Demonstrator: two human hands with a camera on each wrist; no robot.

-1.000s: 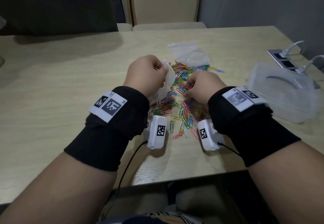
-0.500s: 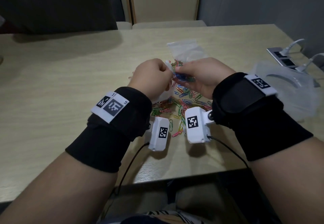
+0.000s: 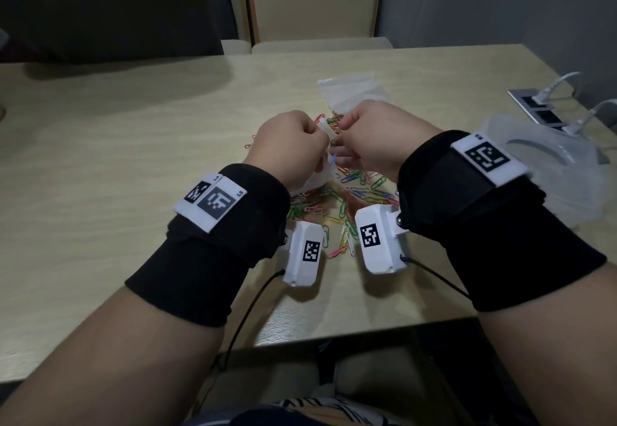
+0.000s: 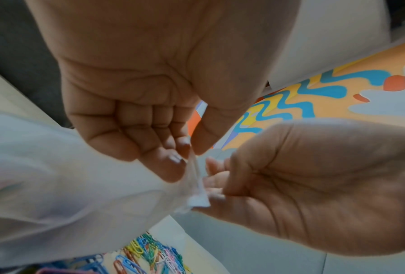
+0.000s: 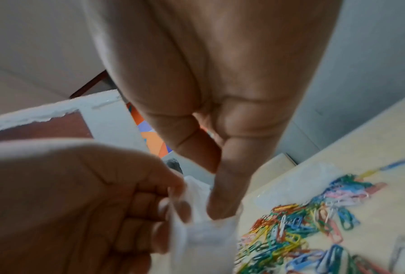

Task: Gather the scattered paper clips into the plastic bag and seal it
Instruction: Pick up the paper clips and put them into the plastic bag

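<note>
Both hands are up off the table (image 3: 117, 145), close together over the pile of paper clips (image 3: 354, 192). The left hand (image 3: 288, 148) has the plastic bag (image 3: 317, 178) pinched at its top edge between thumb and curled fingers, and the rest of the bag hangs down below the fist, soft and cloudy white. From the left wrist view you can see that pinch pretty clearly: the thumb tip and fingertips (image 4: 182, 146) meet right on the thin folded rim of the bag (image 4: 79, 185).

The right hand (image 3: 374, 140) is right beside it, fingers curled in toward the bag's mouth. In the right wrist view one finger (image 5: 222, 200) of that hand points down onto the bag's white rim (image 5: 203, 231), so it's touching the opening. Can't tell whether it's actually gripping the rim or holding any clips, too blurry.

The clips are still mostly spread on the table under and beyond the hands, all mixed colours. A second flat clear bag (image 3: 347, 90) lies further back on the table, and a cloudy plastic container (image 3: 547, 172) sits off to the right.
</note>
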